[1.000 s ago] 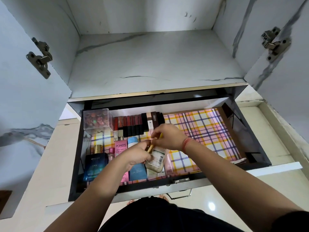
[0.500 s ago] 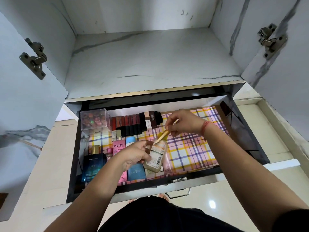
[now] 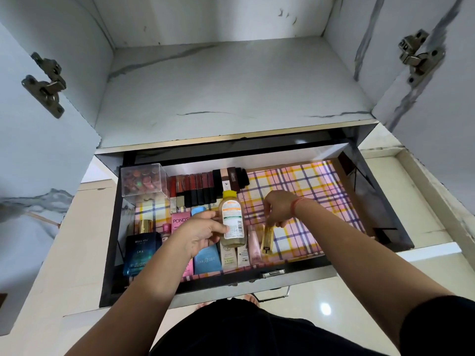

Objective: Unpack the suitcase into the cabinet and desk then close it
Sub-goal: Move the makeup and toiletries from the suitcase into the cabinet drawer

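The right grip (image 3: 279, 210) pinches the top end of a slim gold tube (image 3: 267, 240), its long axis running toward the drawer's (image 3: 372, 201) front wall, just right of the row of tubes. The left grip (image 3: 199, 233) is wrapped around a yellow-capped bottle (image 3: 232, 222), cap pointing to the back, directly left of the tube. I judge the tube goes down first, the bare liner (image 3: 308, 186) lying to its right.

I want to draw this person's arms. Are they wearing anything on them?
Both forearms are bare. The right hand has a thin red-orange thread band tied round the wrist. The left hand shows no band, ring or watch. A black sleeve covers the right upper arm, matching the black clothing below.
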